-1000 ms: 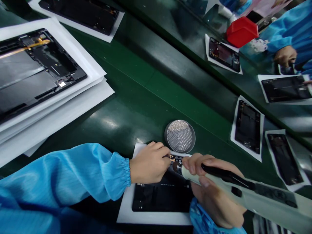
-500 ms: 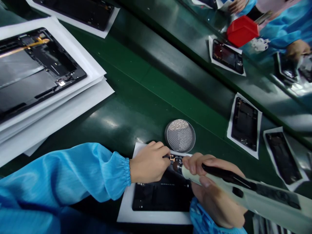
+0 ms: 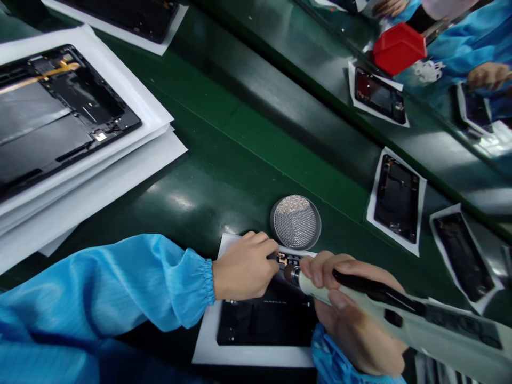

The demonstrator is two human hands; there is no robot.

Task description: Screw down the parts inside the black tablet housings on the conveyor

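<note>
Wrapped in my right hand (image 3: 356, 309) is a pale green electric screwdriver (image 3: 416, 325) with a black lever. Its tip meets the upper edge of an open black tablet body (image 3: 268, 322), beside small gold-coloured parts (image 3: 283, 260). My left hand (image 3: 246, 266) rests on the tablet's upper left part, its fingers curled and pinched by those parts; whatever they grip is hidden. Under the tablet lies a white sheet (image 3: 252, 356). Just beyond my hands stands a round dish of small screws (image 3: 296, 221), with a perforated grey surface partly bare.
On the left is a stack of white sheets (image 3: 160, 117) bearing another open tablet (image 3: 68, 112). Tablets on sheets (image 3: 398, 194) lie along the green belt (image 3: 248, 125). Across it are a red bin (image 3: 400, 48) and a co-worker's hand (image 3: 488, 74).
The tablets on the near belt have shifted up and left. One in the far lane has slid slightly right and down. A co-worker's hand has moved; my hands and the screwdriver stay nearly still.
</note>
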